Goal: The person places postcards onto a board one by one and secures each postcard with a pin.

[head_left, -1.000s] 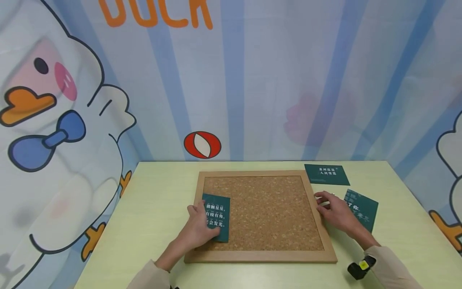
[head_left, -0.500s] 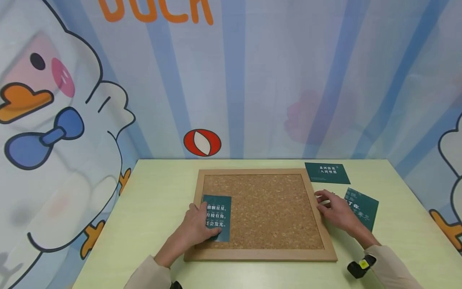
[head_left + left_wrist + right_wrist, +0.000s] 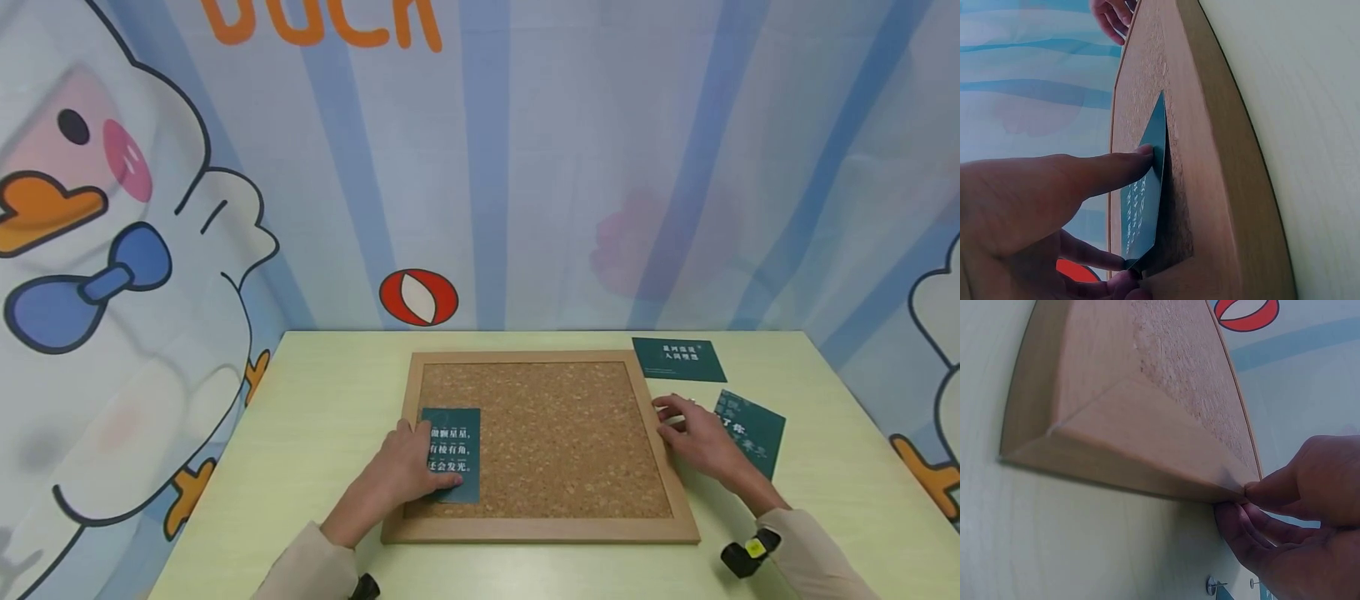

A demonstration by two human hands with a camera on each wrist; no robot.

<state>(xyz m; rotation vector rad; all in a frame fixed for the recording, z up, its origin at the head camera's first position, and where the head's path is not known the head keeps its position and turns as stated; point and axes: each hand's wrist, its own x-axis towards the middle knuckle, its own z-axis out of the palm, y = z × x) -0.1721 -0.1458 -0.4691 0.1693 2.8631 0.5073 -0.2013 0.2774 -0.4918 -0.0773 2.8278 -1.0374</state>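
Note:
A dark green card (image 3: 455, 437) with white Chinese lettering is over the left part of a wood-framed corkboard (image 3: 558, 442). My left hand (image 3: 393, 471) holds it at its left side. In the left wrist view the thumb lies on the face of the card (image 3: 1155, 187) and other fingers meet its edge; that near edge stands slightly off the cork. My right hand (image 3: 701, 442) grips the board's right frame. Seen from the right wrist, its thumb touches the top of the frame (image 3: 1147, 450) while curled fingers sit against the outer side.
Two more green cards, one at the back right (image 3: 681, 360) and one partly behind my right hand (image 3: 759, 437), lie on the pale table (image 3: 337, 400). A metal pushpin (image 3: 1212, 585) stands near my right fingers, with another (image 3: 1252, 584) beyond. A duck-printed curtain (image 3: 555, 167) rises behind.
The card in my left hand has turned slightly and now lies straighter to the board, its top left corner a little nearer me. My right hand has stayed on the frame.

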